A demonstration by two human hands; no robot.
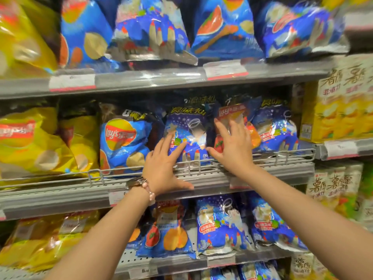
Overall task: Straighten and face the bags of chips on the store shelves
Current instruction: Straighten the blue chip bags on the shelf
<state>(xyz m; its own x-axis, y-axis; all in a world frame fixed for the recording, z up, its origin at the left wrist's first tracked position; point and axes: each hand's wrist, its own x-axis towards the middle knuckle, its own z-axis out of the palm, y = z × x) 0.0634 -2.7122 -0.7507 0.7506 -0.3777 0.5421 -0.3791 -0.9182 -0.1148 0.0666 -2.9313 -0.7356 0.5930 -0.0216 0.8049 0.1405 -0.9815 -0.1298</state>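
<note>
On the middle shelf a dark blue star-patterned chip bag stands upright behind the wire rail. My left hand lies flat against its lower front, fingers straight, thumb down over the shelf edge. Right of it a blue and red Lay's bag stands in the row. My right hand presses on its front with spread, straight fingers. A blue Lay's bag leans to the left of my left hand. Another star-patterned bag stands at the right end.
Yellow chip bags fill the left of the middle shelf. Blue bags crowd the top shelf, and more blue bags the shelf below. Yellow boxes stack at the right. Price tags line the grey shelf edges.
</note>
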